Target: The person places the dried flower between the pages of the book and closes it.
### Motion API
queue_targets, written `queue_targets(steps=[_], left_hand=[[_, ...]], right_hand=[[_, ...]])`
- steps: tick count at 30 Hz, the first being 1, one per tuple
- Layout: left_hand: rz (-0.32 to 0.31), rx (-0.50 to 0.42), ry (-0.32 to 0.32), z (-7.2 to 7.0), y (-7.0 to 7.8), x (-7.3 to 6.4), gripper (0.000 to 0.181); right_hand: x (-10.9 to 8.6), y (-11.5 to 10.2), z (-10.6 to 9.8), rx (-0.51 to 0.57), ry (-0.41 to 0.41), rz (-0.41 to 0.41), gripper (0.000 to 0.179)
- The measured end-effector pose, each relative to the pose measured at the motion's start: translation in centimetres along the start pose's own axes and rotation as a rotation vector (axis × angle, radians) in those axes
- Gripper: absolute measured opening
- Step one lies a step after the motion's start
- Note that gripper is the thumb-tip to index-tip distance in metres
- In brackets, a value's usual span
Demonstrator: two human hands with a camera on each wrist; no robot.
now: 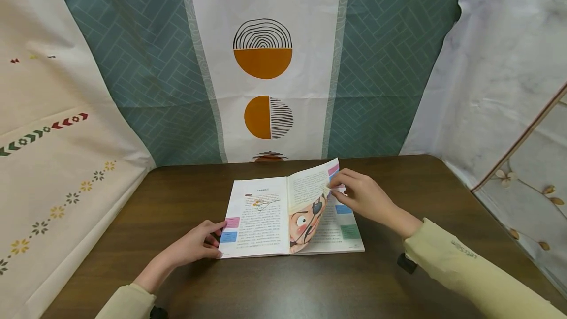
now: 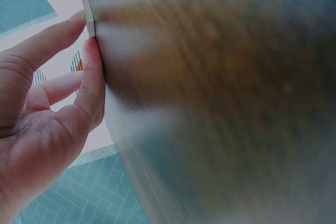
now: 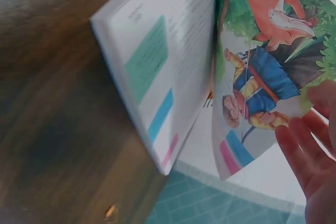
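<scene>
An open book [image 1: 261, 215] lies on the table, with printed text and pink and blue tabs on its left page. My left hand [image 1: 195, 246] holds the book's left edge near the lower corner. In the left wrist view, its fingertips [image 2: 91, 48] meet at the thin pale edge. On the other side, my right hand [image 1: 365, 196] pinches the outer edge of a raised page [image 1: 307, 186], which curves up over the right half. The underside shows a cartoon face with an eye patch. In the right wrist view, the lifted page carries a fox picture [image 3: 294, 22].
The dark brown wooden table [image 1: 288, 289] extends around the book. A patterned curtain [image 1: 376, 63] hangs behind its far edge, with a cream cloth [image 1: 53, 171] on the left and a pale marbled cloth [image 1: 496, 63] on the right.
</scene>
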State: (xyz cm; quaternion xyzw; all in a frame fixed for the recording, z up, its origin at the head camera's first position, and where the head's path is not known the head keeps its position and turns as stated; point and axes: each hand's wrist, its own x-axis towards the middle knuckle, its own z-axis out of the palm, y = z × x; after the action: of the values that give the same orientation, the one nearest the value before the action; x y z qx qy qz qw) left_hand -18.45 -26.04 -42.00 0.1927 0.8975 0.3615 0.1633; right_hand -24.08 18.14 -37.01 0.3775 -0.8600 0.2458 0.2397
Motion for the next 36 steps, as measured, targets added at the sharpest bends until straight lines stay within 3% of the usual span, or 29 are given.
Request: queue_targets(steps=[10, 21, 27, 36], left_hand=[[0.012, 0.009, -0.002, 0.0, -0.2, 0.0, 0.084], [0.026, 0.005, -0.001, 0.0, -0.3, 0.1, 0.084], [0.033, -0.008, 0.009, 0.0, -0.3, 0.0, 0.083], [0.032, 0.008, 0.014, -0.1, -0.2, -0.1, 0.084]], right_hand=[[3.5, -1.8, 1.1, -0.041, 0.010, -0.109, 0.021], [7.7, -4.6, 3.6, -0.040, -0.086, -0.261, 0.013], [9.6, -5.4, 5.7, -0.061, -0.206, -0.357, 0.010], [12.2, -7.5, 8.2, -0.073, -0.467, -0.362, 0.005]])
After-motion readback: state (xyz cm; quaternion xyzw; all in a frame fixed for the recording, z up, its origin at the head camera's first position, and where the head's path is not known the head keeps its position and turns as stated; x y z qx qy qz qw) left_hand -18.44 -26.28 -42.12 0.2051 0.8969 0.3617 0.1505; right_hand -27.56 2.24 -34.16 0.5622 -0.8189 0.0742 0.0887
